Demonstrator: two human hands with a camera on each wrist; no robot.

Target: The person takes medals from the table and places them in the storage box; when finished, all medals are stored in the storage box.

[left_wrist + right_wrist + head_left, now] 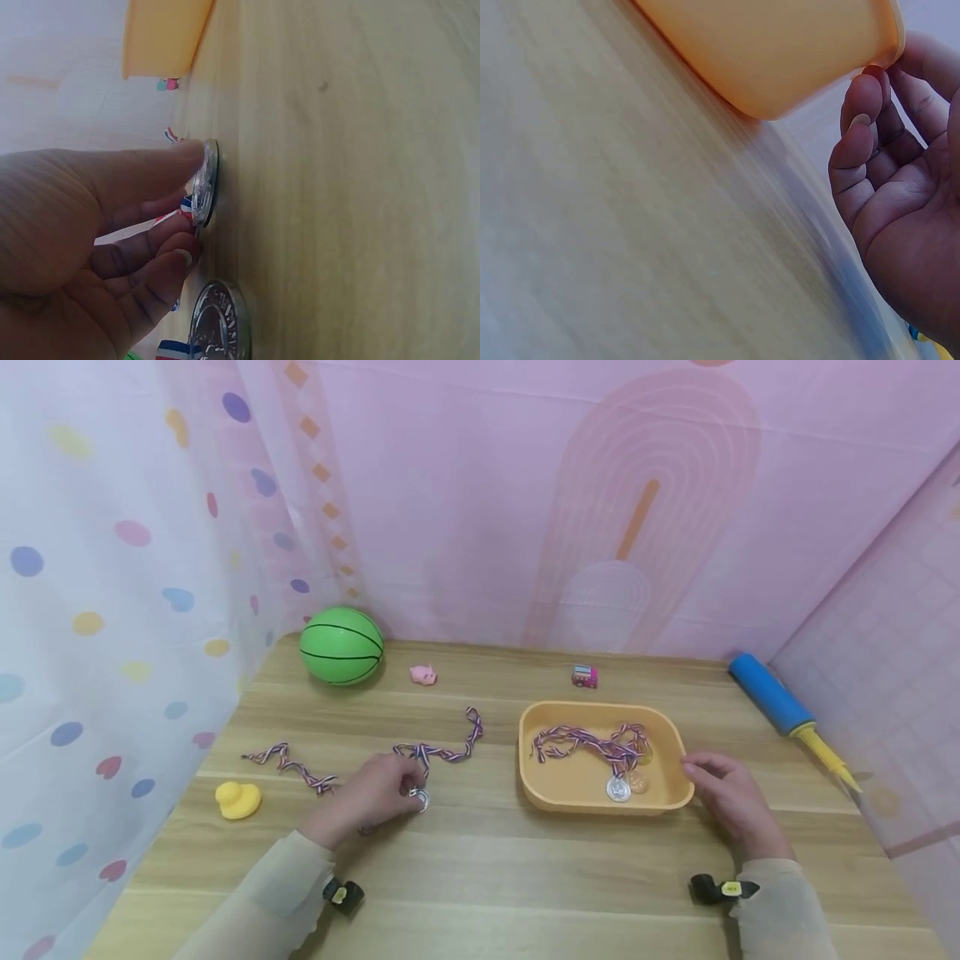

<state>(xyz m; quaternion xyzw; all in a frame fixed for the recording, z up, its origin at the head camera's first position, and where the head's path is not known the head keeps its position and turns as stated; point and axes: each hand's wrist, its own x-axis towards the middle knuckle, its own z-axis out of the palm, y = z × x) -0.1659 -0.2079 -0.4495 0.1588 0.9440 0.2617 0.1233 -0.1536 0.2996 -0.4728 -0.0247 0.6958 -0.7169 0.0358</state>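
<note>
My left hand (378, 789) pinches a silver medal (423, 800) between thumb and fingers, on edge close over the table in the left wrist view. Its striped ribbon (453, 755) trails behind it. A second medal (223, 322) is near the curled fingers in the left wrist view; in the head view the hand mostly hides it. Another ribbon (296, 768) stretches left of the hand. With bent fingers, my right hand (731, 797) grips the right rim of an orange-yellow plastic basin (600, 807). Inside it lie a silver medal (618, 789), a bronze-coloured medal (638, 782) and tangled ribbons (592, 742).
A yellow rubber duck (238, 800) sits at the left. Along the back are a green ball (342, 646), a pink toy pig (423, 674) and a small toy vehicle (584, 676). A blue and yellow pump (780, 702) lies at the right edge.
</note>
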